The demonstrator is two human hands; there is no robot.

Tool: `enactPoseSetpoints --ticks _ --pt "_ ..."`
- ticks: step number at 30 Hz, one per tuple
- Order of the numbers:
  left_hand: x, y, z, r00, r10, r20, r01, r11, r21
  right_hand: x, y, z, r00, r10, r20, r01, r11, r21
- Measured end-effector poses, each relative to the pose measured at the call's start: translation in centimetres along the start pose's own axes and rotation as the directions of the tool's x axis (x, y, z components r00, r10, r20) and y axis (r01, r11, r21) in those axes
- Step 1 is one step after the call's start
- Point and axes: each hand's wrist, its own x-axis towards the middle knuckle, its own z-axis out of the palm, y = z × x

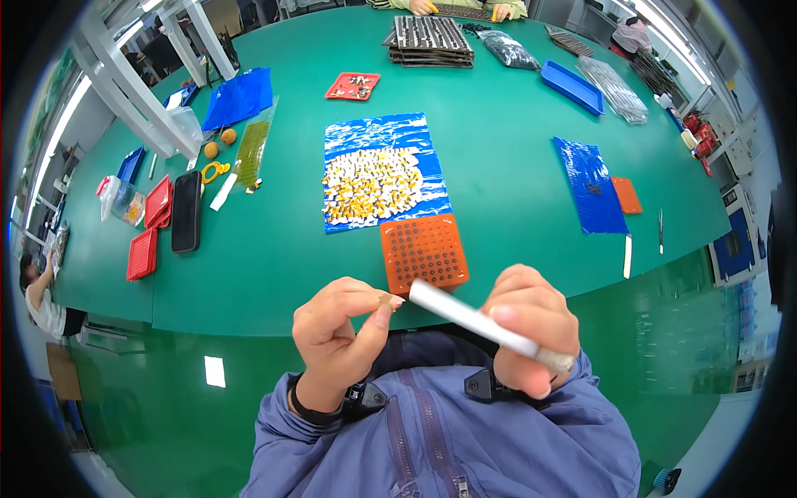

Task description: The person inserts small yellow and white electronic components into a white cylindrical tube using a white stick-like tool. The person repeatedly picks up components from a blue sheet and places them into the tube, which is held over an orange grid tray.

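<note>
Between the thumb and forefinger of my left hand (pixel 336 330) is a tiny pale piece (pixel 398 302), too small to name. My right hand (pixel 538 328) is wrapped round a white rod-shaped tool (pixel 469 315), blurred along its length. The rod's tip points left, close to the piece but apart from it. Just beyond my hands sits an orange block (pixel 440 241) with rows of holes, many filled with small dark rings. Behind it, a heap of small white and yellow pieces (pixel 374 187) lies on a shiny blue sheet (pixel 374 133).
On the left are red trays (pixel 143 254), a black phone-like slab (pixel 187 212), yellow scissors (pixel 214 171) and a clear jar (pixel 124 202). A red tray of parts (pixel 352 86) and stacked racks (pixel 430 41) stand farther off. To the right lie another blue sheet (pixel 591 187) and tweezers (pixel 661 231). A co-worker's hands (pixel 502 12) show opposite.
</note>
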Motion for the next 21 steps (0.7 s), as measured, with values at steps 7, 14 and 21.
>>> enactPoseSetpoints --ticks 7,14,21 --pt "0.1 0.4 0.0 0.992 0.119 0.049 -0.126 0.977 0.174 -1.0 -0.6 0.5 0.998 -0.062 0.015 0.062 0.998 0.026" --pt "-0.1 0.5 0.1 0.985 0.159 0.07 -0.17 0.963 0.207 -1.0 -0.3 1.1 0.997 -0.068 -0.033 0.069 0.997 0.029" --pt "0.0 0.3 0.2 0.981 0.179 0.08 -0.192 0.957 0.217 -1.1 -0.2 1.2 0.997 -0.071 -0.025 0.071 0.997 0.01"
